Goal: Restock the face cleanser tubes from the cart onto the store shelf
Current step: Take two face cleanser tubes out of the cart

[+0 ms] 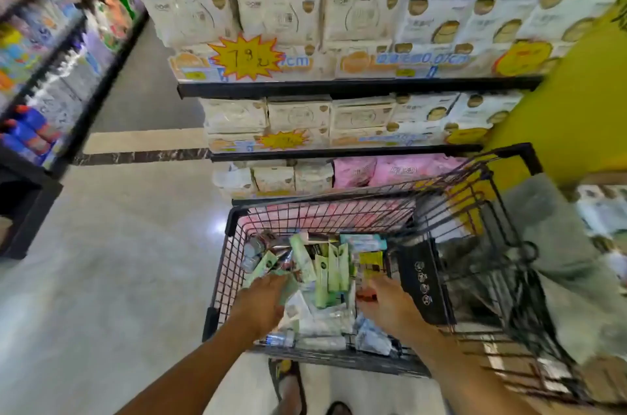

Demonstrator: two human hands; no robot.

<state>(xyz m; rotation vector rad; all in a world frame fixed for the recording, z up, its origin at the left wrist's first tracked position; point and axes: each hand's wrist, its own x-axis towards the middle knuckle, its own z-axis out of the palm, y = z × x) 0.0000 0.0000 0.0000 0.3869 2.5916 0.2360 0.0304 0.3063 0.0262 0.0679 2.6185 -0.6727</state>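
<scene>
Over cart (226, 246) — left hand (266, 301) reaches down among tubes (326, 275), grip unclear | right hand (388, 304) likewise, grip unclear

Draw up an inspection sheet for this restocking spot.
Surface: black wire cart on glossy pale floor.
Job's things: green and white cleanser tubes piled loose in the cart; none seen on the shelf.
Clutter: black box upright in the cart's right side.
Grippers: left hand and right hand both down among the tubes; grip blurred.
Cables: nothing seen.
Surroundings: shelf holds white packs and a yellow price star; person in yellow top at right.
</scene>
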